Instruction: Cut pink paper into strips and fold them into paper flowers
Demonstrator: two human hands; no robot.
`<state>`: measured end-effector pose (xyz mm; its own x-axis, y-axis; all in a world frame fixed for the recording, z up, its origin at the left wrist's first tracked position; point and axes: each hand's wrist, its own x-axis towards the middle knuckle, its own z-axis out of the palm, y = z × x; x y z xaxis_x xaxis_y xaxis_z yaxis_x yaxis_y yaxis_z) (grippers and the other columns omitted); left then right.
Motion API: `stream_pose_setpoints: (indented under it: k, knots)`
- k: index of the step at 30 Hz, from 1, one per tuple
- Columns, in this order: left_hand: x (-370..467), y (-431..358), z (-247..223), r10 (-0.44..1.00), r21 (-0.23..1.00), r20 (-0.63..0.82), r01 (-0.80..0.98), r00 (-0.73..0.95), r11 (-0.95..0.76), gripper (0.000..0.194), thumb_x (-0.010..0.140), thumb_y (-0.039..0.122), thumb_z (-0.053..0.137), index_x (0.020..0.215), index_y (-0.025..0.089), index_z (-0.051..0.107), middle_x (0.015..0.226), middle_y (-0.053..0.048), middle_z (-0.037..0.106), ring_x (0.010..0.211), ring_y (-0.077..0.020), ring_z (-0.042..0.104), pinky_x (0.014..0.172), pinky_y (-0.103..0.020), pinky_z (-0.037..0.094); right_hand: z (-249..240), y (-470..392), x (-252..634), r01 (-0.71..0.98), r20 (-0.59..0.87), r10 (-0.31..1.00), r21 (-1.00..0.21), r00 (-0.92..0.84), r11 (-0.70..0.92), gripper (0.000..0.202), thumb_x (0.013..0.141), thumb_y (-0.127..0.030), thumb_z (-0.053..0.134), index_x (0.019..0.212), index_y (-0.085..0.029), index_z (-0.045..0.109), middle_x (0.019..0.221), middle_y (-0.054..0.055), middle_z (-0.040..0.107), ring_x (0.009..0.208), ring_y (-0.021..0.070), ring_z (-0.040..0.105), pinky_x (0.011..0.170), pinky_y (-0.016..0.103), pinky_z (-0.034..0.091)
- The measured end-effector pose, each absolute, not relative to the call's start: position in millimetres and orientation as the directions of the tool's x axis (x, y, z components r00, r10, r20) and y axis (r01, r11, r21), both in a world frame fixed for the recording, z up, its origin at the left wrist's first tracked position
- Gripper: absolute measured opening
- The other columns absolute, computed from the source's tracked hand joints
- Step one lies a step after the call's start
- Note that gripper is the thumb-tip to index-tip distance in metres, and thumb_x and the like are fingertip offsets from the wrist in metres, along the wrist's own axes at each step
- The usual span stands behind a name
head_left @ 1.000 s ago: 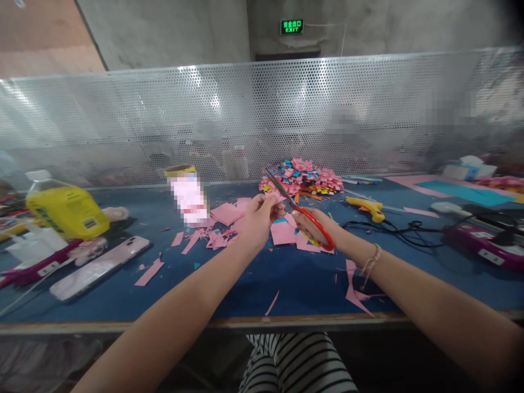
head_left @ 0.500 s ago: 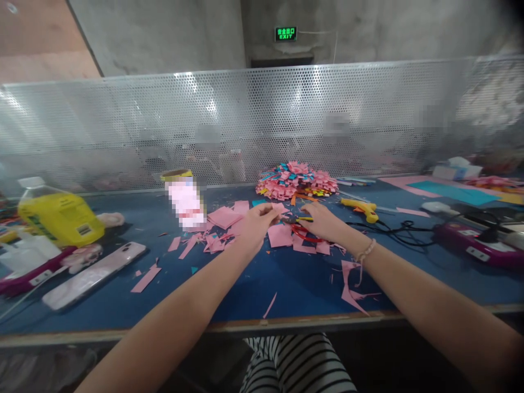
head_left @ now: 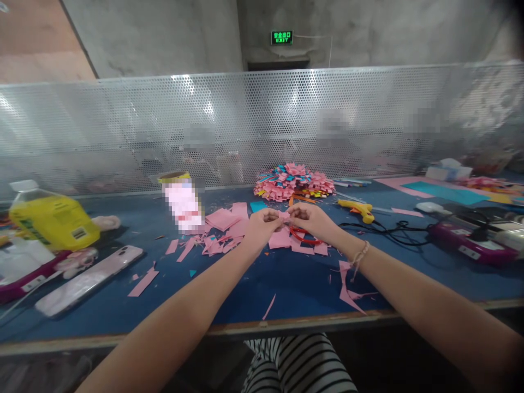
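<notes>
Over the middle of the blue table, my left hand (head_left: 262, 224) pinches a small piece of pink paper (head_left: 284, 216) with closed fingers. From the other side, my right hand (head_left: 310, 219) grips the same piece, fingertips almost meeting the left ones. Just below the right hand lies a tool with red loop handles (head_left: 303, 237), partly covered, seemingly scissors. Flat pink paper squares (head_left: 279, 239) lie under the hands, and more pink sheets (head_left: 223, 219) are heaped to the left. Behind the hands rises a pile of folded paper flowers (head_left: 292, 181) in pink, blue and yellow.
On the left are a phone (head_left: 90, 278), a jug of yellow liquid (head_left: 55, 215), and a yellow-rimmed can (head_left: 174, 178). To the right lie a yellow glue gun (head_left: 357, 208), its black cord, and a purple power strip (head_left: 470, 240). A perforated metal screen (head_left: 278, 120) stands behind.
My right hand has let go of a yellow-and-black tool part and moved left to the pink paper. My left hand still holds that paper. The view has shifted slightly.
</notes>
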<state>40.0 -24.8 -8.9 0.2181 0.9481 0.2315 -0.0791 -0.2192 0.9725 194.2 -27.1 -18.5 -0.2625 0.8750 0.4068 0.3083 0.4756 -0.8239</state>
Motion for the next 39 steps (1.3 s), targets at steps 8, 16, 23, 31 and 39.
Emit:
stream_pose_setpoints:
  k: [8, 16, 23, 31, 39]
  knots:
    - [44, -27, -6, 0.965, 0.939, 0.156, -0.334, 0.210, -0.079, 0.012, 0.062, 0.023, 0.061, 0.068, 0.013, 0.058, 0.065, -0.004, 0.062, 0.063, -0.0116, 0.059, 0.067, -0.027, 0.047, -12, -37, 191, 0.578, 0.688, 0.712, -0.527, -0.141, 0.623, 0.009, 0.073, -0.023, 0.049, 0.070, -0.019, 0.057, 0.070, 0.003, 0.054, 0.070, 0.0151, 0.051, 0.065, 0.030, 0.042]
    - [42, -30, -6, 0.949, 0.950, 0.133, -0.311, 0.284, -0.040, 0.010, 0.059, 0.018, 0.064, 0.065, 0.011, 0.059, 0.058, -0.002, 0.060, 0.054, -0.0085, 0.056, 0.062, -0.023, 0.046, -10, -42, 189, 0.605, 0.780, 0.545, -0.281, -0.308, 0.745, 0.014, 0.073, -0.016, 0.046, 0.076, -0.021, 0.059, 0.079, 0.005, 0.052, 0.079, 0.0163, 0.048, 0.072, 0.031, 0.042]
    - [41, -27, -7, 0.918, 0.966, 0.255, -0.117, 0.304, -0.230, 0.010, 0.062, 0.021, 0.061, 0.066, 0.012, 0.059, 0.063, -0.002, 0.060, 0.059, -0.0082, 0.055, 0.062, -0.023, 0.046, -8, -38, 188, 0.509, 0.595, 0.788, -0.635, -0.159, 0.582, 0.013, 0.071, -0.026, 0.051, 0.081, -0.019, 0.056, 0.081, 0.005, 0.057, 0.076, 0.0150, 0.053, 0.064, 0.027, 0.045]
    - [42, -29, -10, 0.913, 0.966, 0.257, -0.100, 0.318, -0.237, 0.014, 0.055, 0.019, 0.065, 0.063, 0.011, 0.057, 0.059, -0.001, 0.058, 0.057, -0.0082, 0.054, 0.062, -0.025, 0.045, -10, -35, 190, 0.486, 0.520, 0.832, -0.686, -0.192, 0.541, 0.014, 0.069, -0.030, 0.054, 0.073, -0.018, 0.060, 0.073, 0.003, 0.061, 0.066, 0.0133, 0.056, 0.060, 0.026, 0.044]
    - [43, -29, -13, 0.953, 0.980, 0.176, -0.136, 0.248, -0.146, 0.010, 0.054, 0.018, 0.064, 0.061, 0.012, 0.059, 0.057, -0.001, 0.060, 0.057, -0.0099, 0.056, 0.064, -0.027, 0.044, -13, -35, 185, 0.368, 0.520, 0.837, -0.755, -0.168, 0.543, 0.007, 0.066, -0.020, 0.053, 0.069, -0.015, 0.058, 0.065, 0.003, 0.060, 0.058, 0.0115, 0.056, 0.055, 0.023, 0.045]
